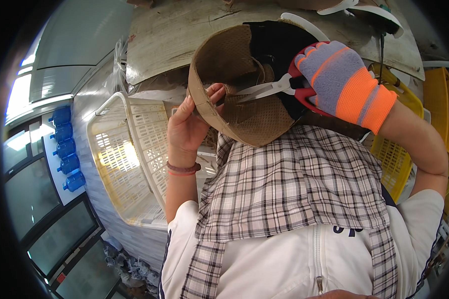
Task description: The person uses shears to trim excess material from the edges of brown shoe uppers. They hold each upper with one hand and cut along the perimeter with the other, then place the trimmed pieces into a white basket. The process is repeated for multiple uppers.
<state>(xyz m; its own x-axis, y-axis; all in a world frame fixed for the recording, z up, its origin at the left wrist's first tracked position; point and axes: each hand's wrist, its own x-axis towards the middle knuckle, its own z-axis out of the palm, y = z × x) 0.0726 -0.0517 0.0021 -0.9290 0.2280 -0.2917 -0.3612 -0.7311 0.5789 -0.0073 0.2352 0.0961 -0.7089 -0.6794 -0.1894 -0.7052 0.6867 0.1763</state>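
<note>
A cap-shaped piece [222, 55], brown and dotted inside with a black section at its far right, is tilted so its hollow side faces me. Bare, my left hand [187, 127] pinches its left rim, thumb outside and fingers curled within. My right hand [339, 79], in a grey and orange knit glove, is closed round red-handled scissors [277, 87]. The silver blades reach left into the hollow, close to my left fingertips. Just what lies between the blade tips is hard to make out. A white curved edge [304, 24] shows behind the black section.
A worn pale tabletop [164, 45] lies beyond the piece, with white and black curved pieces [371, 15] at its far right. A cream plastic basket [127, 159] stands at left, a yellow basket [391, 164] at right. Several blue water jugs [65, 148] line the left side.
</note>
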